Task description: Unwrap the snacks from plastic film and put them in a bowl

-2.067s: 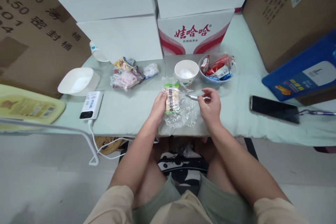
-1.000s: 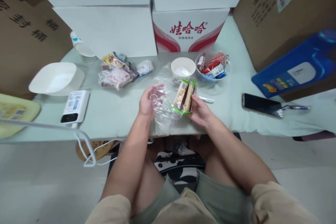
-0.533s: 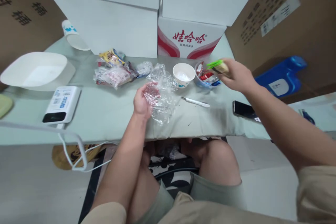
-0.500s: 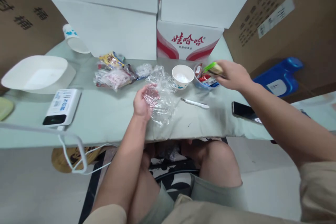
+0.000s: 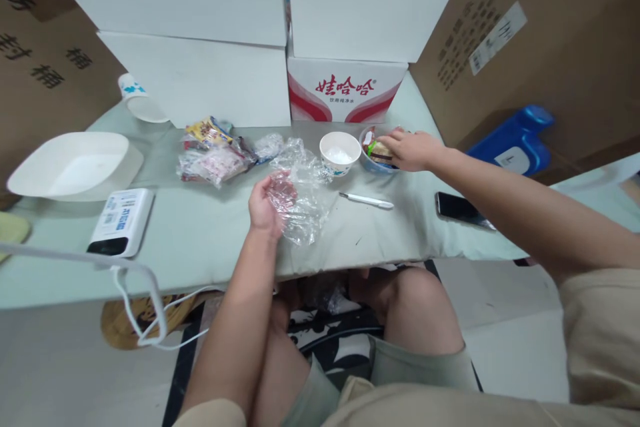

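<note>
My left hand (image 5: 267, 203) is curled around a crumpled clear plastic bag (image 5: 305, 207), its fingers partly behind the film. Over a small clear bowl (image 5: 373, 163) on the right, my right hand (image 5: 413, 149) has its fingers stretched out on top of a green and beige snack packet (image 5: 382, 152). That packet lies among other wrapped snacks in the bowl, and the hand hides part of them. Just left of the bowl stands a white paper cup (image 5: 340, 152) with something pale inside. A white-handled craft knife (image 5: 367, 201) lies in front of the cup.
A heap of wrapped snacks (image 5: 213, 153) lies left of the bag. Farther left are a white basin (image 5: 75, 163), a power bank (image 5: 123, 221) with a cable and a tipped paper cup (image 5: 143, 103). A phone (image 5: 463, 210) and a blue bottle (image 5: 520, 147) are right. Boxes (image 5: 345, 90) line the back.
My right hand has lowered the green and beige packet into the bowl, and its fingers have straightened over it. My left hand stays at the plastic bag. The view has shifted slightly.
</note>
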The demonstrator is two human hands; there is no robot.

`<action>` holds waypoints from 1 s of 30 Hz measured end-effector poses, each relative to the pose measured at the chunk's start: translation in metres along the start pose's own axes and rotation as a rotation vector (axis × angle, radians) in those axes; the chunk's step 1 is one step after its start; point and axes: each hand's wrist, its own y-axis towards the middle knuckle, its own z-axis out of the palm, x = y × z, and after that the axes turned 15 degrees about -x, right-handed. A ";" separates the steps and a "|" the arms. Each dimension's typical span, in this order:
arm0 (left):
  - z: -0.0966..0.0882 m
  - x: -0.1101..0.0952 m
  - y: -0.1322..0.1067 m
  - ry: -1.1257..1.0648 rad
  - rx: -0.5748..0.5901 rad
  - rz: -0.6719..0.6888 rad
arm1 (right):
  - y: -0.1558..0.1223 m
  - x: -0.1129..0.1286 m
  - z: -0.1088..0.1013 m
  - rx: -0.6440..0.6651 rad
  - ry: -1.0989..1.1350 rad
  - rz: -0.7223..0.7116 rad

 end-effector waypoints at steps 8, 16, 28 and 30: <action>-0.013 -0.009 -0.005 -0.069 0.152 -0.165 | -0.016 0.037 -0.011 -0.329 0.242 0.207; -0.012 0.010 -0.013 0.022 0.216 -0.227 | -0.049 0.184 0.013 -0.303 1.807 0.641; -0.017 0.039 0.006 0.939 0.208 0.505 | -0.061 0.175 0.025 -0.422 1.641 0.809; -0.011 0.048 0.004 1.097 0.200 0.589 | -0.065 0.173 0.027 -0.403 1.612 0.793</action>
